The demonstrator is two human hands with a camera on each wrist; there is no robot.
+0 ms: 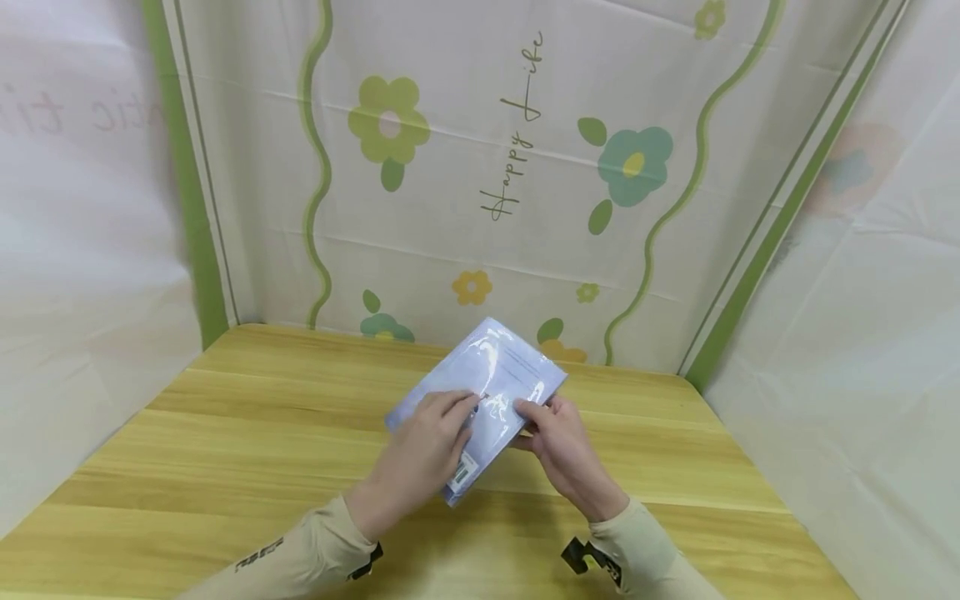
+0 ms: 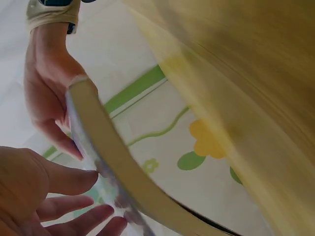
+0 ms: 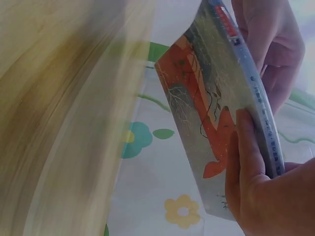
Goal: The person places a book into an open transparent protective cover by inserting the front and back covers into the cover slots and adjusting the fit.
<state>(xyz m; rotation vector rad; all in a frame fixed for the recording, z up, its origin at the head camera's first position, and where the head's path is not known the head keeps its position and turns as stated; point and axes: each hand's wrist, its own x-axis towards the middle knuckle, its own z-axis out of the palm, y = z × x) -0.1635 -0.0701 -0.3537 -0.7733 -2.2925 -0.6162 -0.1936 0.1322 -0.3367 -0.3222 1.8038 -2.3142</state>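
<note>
A thin paperback book (image 1: 491,367) with a pale blue, shiny back cover is held tilted above the table, its barcode near the lower corner. My right hand (image 1: 566,450) grips it by the spine side, thumb on the back cover and fingers beneath. Against the same cover rest the fingers of my left hand (image 1: 423,454); the left wrist view shows its thumb and fingers (image 2: 74,182) fairly straight along the surface. An orange fox-like animal on the grey front cover (image 3: 216,108) appears in the right wrist view, beside the spine with small lettering.
Below the hands lies a wood-grain table (image 1: 247,450). Behind it hangs a white cloth (image 1: 465,233) printed with flowers and "Happy Life". More pale cloth walls (image 1: 847,333) stand at the left and right sides.
</note>
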